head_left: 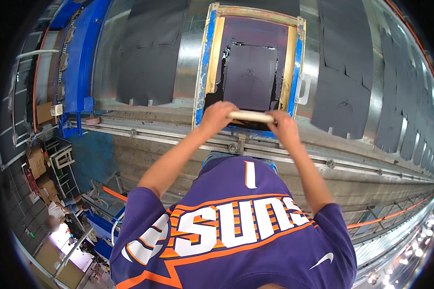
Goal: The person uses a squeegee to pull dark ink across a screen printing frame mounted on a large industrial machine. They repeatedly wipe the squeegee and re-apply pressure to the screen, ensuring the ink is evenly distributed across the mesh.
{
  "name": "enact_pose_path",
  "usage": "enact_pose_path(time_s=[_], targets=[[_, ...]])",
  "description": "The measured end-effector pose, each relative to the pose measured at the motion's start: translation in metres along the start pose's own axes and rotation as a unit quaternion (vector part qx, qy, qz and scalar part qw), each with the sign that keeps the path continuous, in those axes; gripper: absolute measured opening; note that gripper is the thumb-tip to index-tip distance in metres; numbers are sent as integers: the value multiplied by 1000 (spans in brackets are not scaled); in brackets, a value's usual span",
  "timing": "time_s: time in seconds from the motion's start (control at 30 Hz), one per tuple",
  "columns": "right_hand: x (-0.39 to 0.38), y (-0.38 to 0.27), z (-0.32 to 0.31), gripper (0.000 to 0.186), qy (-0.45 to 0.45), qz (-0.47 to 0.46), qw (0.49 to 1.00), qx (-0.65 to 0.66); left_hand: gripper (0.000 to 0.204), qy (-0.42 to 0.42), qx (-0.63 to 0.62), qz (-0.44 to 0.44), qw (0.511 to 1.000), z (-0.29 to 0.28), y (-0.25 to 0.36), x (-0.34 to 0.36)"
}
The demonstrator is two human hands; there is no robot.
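A squeegee [251,116] with a pale wooden handle lies crosswise at the near end of a screen-printing frame [298,62]. My left hand [219,115] is closed on the handle's left end, and my right hand [283,126] grips its right end. The frame has worn blue and bare sides, with yellowish tape along the inner edges. Inside it, glossy black ink surrounds a dark rectangular mesh area [250,74] where a faint design shows. The squeegee's blade is mostly hidden under the handle and my hands.
Dark fabric pieces lie along the metal print table, one at the left [149,53] and several at the right [342,72]. A metal rail [178,126] follows its near edge. Blue machinery [79,58] stands left. A person [58,214] is far off at lower left, near cardboard boxes [36,161].
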State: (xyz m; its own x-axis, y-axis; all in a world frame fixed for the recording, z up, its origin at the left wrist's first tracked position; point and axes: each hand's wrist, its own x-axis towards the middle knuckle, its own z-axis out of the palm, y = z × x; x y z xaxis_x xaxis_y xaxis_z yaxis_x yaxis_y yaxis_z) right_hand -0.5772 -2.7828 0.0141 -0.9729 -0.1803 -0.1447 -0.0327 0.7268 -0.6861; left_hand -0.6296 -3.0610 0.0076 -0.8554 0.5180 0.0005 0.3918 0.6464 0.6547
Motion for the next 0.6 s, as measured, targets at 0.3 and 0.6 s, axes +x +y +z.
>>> enact_pose_path(time_s=[0.3,0.6], targets=[[112,44,-20,39,-387,179,899,99,55,-454,-238,-248,822,-15,-68,115],[227,28,-71,35,50,23,992,-114,32,-24,40,-66,997,-56,-82,221]])
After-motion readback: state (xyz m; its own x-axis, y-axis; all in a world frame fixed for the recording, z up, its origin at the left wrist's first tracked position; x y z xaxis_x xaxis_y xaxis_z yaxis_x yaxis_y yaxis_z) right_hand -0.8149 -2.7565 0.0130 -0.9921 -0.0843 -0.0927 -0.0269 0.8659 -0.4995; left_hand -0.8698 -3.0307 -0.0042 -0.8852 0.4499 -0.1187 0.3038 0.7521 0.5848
